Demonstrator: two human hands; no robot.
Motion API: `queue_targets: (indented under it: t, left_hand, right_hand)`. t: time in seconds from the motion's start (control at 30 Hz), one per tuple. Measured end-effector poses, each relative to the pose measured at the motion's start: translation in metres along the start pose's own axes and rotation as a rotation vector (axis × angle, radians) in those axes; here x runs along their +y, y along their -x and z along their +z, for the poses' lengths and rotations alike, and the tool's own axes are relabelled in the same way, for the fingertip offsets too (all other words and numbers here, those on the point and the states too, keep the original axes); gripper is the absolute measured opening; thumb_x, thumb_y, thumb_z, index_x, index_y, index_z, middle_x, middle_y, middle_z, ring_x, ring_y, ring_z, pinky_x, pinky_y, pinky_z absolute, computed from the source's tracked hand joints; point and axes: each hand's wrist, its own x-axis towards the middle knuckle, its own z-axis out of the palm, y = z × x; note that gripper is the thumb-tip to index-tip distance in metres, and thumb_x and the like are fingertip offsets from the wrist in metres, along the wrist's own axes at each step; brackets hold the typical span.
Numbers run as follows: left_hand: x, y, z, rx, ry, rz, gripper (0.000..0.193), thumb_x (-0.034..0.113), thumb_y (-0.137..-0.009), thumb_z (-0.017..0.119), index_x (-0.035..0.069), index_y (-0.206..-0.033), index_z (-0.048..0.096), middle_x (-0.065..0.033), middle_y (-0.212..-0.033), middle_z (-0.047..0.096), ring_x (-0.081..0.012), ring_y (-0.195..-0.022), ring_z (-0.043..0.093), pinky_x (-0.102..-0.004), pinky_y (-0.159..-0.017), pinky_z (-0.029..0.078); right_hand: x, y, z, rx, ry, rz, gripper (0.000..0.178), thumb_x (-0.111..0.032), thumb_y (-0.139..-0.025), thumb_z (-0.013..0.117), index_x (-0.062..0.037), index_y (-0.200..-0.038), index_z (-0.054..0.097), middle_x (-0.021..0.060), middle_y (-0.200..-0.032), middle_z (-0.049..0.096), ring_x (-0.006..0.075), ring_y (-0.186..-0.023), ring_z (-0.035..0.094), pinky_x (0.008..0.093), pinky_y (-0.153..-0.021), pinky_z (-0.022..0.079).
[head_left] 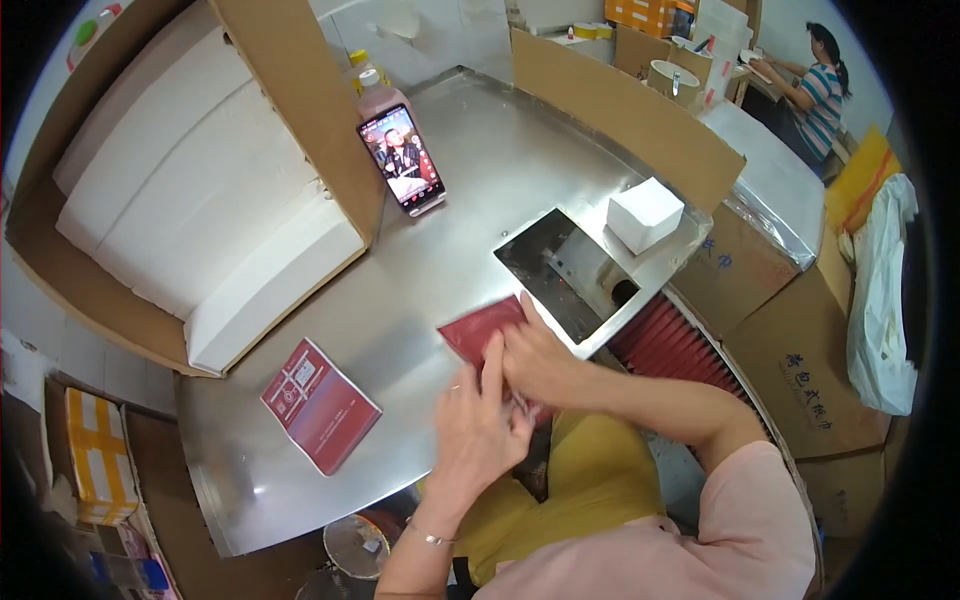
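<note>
At the near edge of the metal table, both hands are on a flat red packet [482,328]. My right hand [545,365] grips its right side, fingers bent over the top. My left hand [475,435] reaches in from below, its fingers pressed together against the near part of the packet and touching the right hand. The packet's near end is mostly hidden by my fingers. To the left lies a stack of flat red printed packets [345,425], with a white square code on the top one.
A lit phone [400,160] leans on a bottle [378,92]. An opening [560,270] is cut in the tabletop, beside a white block [645,215]. A carton of white stacks [160,200] stands left; red packets [665,345] fill a box right. Another person [815,95] sits far right.
</note>
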Motion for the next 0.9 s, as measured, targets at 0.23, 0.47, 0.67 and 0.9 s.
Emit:
queue_targets:
  t: [0.23, 0.47, 0.67, 0.9]
  left_hand:
    - [-0.031, 0.030, -0.022, -0.022, -0.064, -0.064, 0.073, 0.009, -0.078, 0.076, 0.009, -0.145, 0.048, -0.0143, -0.100, 0.059, -0.0320, -0.085, 0.055, -0.0413, -0.077, 0.046]
    - [-0.070, 0.050, -0.053, 0.358, -0.135, -0.169, 0.024, -0.006, -0.062, 0.053, 0.006, -0.082, 0.058, -0.0183, -0.115, 0.058, -0.0344, -0.113, 0.052, -0.0452, -0.096, 0.042]
    - [-0.122, 0.071, -0.088, 0.269, -0.472, -0.470, 0.025, 0.001, -0.080, 0.059, 0.005, -0.104, 0.054, -0.0153, -0.107, 0.058, -0.0347, -0.111, 0.051, -0.0475, -0.107, 0.032]
    - [-0.101, 0.047, -0.094, 0.281, -0.266, -0.265, 0.007, -0.002, -0.089, 0.056, 0.002, -0.095, 0.055, -0.0125, -0.090, 0.055, -0.0330, -0.091, 0.051, -0.0454, -0.087, 0.039]
  right_hand:
    - [0.096, -0.003, 0.017, 0.234, -0.365, 0.407, 0.022, -0.012, -0.084, 0.065, -0.0055, -0.105, 0.065, 0.0163, -0.093, 0.068, 0.0359, -0.097, 0.067, 0.0602, -0.095, 0.046]
    - [0.100, 0.041, -0.038, 0.484, 0.057, 0.378, 0.007, -0.005, -0.082, 0.063, -0.0041, -0.088, 0.061, 0.0136, -0.076, 0.065, 0.0352, -0.072, 0.065, 0.0453, -0.064, 0.050]
    - [0.179, 0.074, -0.039, 0.492, 0.358, 0.633, 0.026, -0.026, -0.087, 0.069, 0.0000, -0.087, 0.070, 0.0132, -0.086, 0.059, 0.0316, -0.090, 0.057, 0.0435, -0.075, 0.048]
    - [0.193, 0.067, -0.045, 0.437, 0.246, 0.755, 0.034, -0.023, -0.090, 0.062, 0.0037, -0.070, 0.071, 0.0208, -0.082, 0.062, 0.0359, -0.088, 0.059, 0.0465, -0.076, 0.049]
